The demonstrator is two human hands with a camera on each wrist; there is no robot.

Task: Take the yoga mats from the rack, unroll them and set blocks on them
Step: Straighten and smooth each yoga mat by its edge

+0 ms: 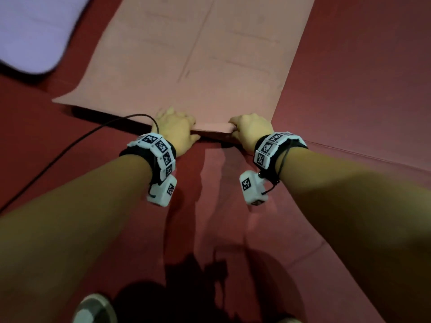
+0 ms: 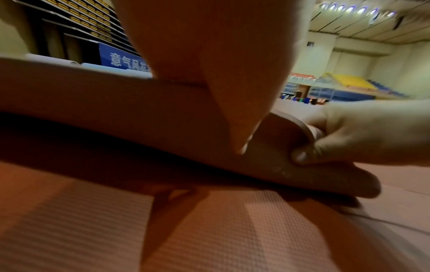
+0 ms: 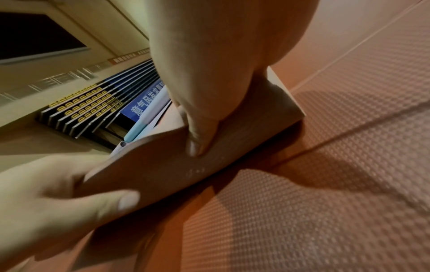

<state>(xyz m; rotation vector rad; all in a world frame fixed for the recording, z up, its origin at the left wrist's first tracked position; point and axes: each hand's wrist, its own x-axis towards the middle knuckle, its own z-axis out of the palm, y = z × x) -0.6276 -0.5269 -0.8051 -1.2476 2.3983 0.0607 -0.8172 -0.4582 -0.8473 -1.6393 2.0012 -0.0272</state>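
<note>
Left hand (image 1: 175, 131) and right hand (image 1: 250, 131) each pinch the near edge of the pink yoga mat (image 1: 198, 66), thumbs under, lifted just off the red floor (image 1: 349, 113); beyond the hands it lies unrolled. Soft, light, bends between grips; take the corners instead

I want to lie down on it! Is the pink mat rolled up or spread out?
Spread out. The pink mat lies flat on the red floor. Only its near edge is lifted, held by the left hand and the right hand.
</note>
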